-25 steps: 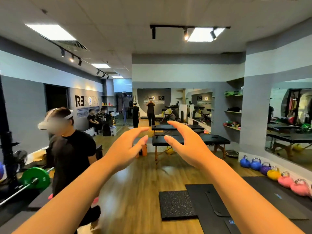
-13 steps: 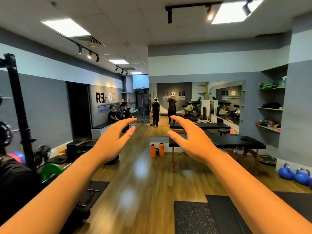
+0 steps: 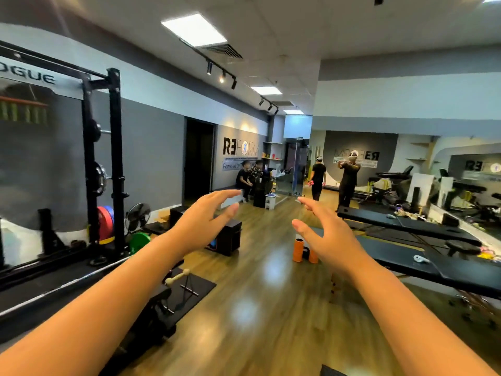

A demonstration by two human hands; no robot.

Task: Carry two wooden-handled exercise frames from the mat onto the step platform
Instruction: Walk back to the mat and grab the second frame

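Over at nine o'clock stands the black squat rack (image 3: 113, 158), colored weight plates (image 3: 105, 222) stacked at its foot, a green plate (image 3: 139, 241) and a floor fan (image 3: 138, 217) just beside it. Low at seven o'clock, there's the black mat (image 3: 189, 290) on the wood floor, and on it one wooden-handled frame (image 3: 180, 280), its pale handle tilted up over thin black legs (only the one shows clearly; anything further back sits behind the forearm). Now the left hand (image 3: 200, 223) reaches out, palm turned inward, fingers straight and close together, thumb apart below them, holding nothing. A black box (image 3: 229, 237) sits on the floor just past it. Dead center, at twelve o'clock, people stand and sit far down the room. The right hand (image 3: 329, 237) mirrors the left, fingers extended and slightly parted, thumb out, empty. Behind it, two orange foam rollers (image 3: 299, 249) stand upright on the floor. Out at three o'clock, black padded tables (image 3: 406, 229) run along the mirror wall.
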